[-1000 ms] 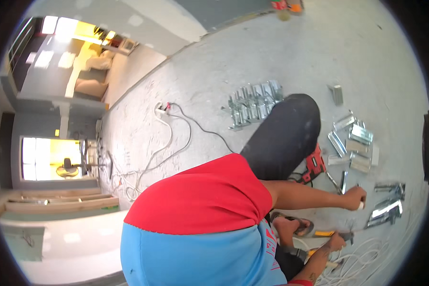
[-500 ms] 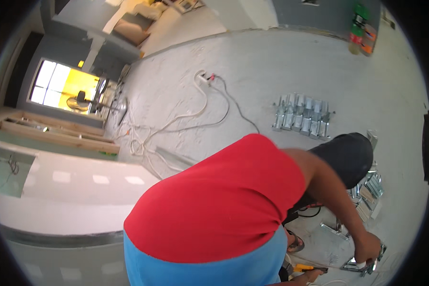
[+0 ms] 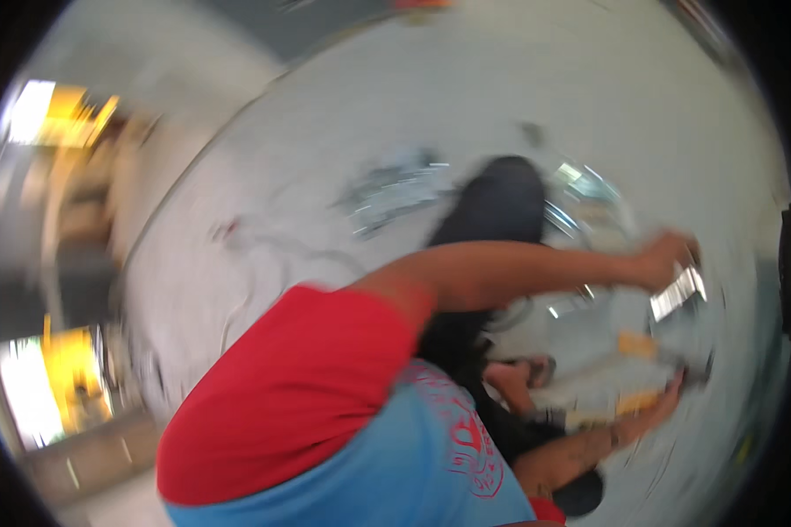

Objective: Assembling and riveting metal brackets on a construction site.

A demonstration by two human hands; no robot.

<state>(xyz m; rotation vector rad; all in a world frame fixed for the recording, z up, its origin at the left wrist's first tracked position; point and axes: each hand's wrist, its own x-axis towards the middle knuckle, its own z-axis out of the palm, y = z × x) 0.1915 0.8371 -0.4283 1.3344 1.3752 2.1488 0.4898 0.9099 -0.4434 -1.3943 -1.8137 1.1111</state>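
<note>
My left hand (image 3: 668, 259), at the end of the raised arm on the right, is closed on a shiny silver metal bracket (image 3: 677, 297), which hangs just below the fingers. Lower down, my right hand (image 3: 670, 397) reaches out over the floor. Its fingertips are at the dark end of a tool (image 3: 696, 371); blur hides how the fingers lie and the tool's kind. Yellow parts (image 3: 637, 344) show between my two hands, and another yellow piece (image 3: 633, 402) lies against my right wrist.
Rows of silver metal brackets (image 3: 400, 193) lie on the grey floor beyond my dark-clad knee (image 3: 501, 189). More metal pieces (image 3: 589, 184) are scattered right of the knee. My sandaled foot (image 3: 532, 373) is below. Bright windows (image 3: 53, 386) stand far left.
The view has swung and blurred. My left hand has lifted from the floor with the metal bracket. My right hand, low beside the yellow tool before, now stretches farther right.
</note>
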